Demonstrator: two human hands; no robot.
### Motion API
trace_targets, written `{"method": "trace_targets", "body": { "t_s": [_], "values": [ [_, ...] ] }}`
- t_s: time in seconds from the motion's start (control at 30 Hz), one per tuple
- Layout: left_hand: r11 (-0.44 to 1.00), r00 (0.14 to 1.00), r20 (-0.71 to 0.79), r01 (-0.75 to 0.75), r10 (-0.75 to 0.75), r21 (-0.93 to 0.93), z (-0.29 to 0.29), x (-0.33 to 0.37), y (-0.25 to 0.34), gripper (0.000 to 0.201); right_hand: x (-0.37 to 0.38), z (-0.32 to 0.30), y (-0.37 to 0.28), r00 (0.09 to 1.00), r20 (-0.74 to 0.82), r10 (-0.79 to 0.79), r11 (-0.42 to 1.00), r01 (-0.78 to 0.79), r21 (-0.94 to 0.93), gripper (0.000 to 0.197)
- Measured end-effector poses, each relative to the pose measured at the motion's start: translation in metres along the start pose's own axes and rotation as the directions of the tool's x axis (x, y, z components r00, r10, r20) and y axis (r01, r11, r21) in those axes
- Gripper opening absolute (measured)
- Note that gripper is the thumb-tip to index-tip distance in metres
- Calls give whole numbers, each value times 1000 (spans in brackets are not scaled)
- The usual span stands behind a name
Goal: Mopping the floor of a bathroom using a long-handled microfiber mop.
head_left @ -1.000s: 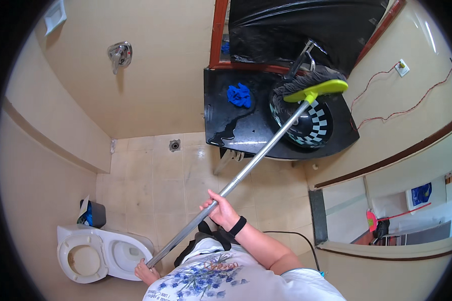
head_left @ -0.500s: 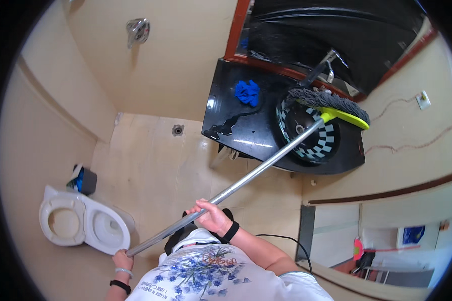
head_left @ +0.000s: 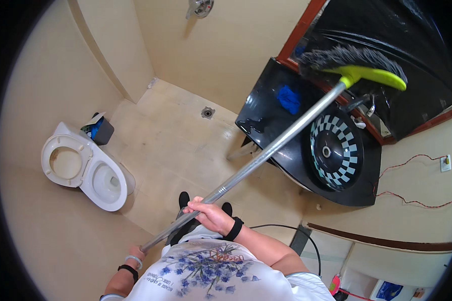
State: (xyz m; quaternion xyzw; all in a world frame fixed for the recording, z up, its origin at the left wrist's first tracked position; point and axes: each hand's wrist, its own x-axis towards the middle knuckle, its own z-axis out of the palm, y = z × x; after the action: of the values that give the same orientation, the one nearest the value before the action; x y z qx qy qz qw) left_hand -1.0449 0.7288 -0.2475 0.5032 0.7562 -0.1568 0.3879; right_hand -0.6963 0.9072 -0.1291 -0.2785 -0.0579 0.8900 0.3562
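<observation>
A long mop with a metal pole runs from my lower left up to the far right. Near the pole's lower end my left hand is closed round it. Further up, in front of my body, my right hand grips the same pole. The lime-green holder and grey fringed mop head are raised above the back of the black counter, overlapping the black plastic-covered mirror. Beneath the pole, a crumpled blue cloth lies on the counter, left of the checkered basin.
A toilet with its lid up stands at left, with a small grey bin behind it. A drain is set in the tiled floor. Red wires run along the right wall to a socket. A black cable curves past my right side.
The mop head has lifted from over the basin to in front of the covered mirror, uncovering the basin. Both hands have kept hold of the pole. The view has turned.
</observation>
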Motion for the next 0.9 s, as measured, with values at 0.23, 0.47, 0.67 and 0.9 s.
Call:
{"method": "trace_targets", "body": {
  "t_s": [0.23,0.47,0.67,0.9],
  "values": [
    [963,909,417,131,-21,-236,-28,-39,-26,26,68,44,31,989,86,120,989,-112,-96,17],
    [921,899,375,322,-225,-221,-13,-48,-85,26,158,45,64,971,180,155,982,-172,78,15],
    [841,842,73,539,-535,-47,16,-42,-79,26,215,-7,88,979,-108,171,984,-163,75,12],
    [984,987,-21,158,-157,78,-74,14,38,17,218,-42,82,869,-344,355,845,-456,-280,26]
  ]
}}
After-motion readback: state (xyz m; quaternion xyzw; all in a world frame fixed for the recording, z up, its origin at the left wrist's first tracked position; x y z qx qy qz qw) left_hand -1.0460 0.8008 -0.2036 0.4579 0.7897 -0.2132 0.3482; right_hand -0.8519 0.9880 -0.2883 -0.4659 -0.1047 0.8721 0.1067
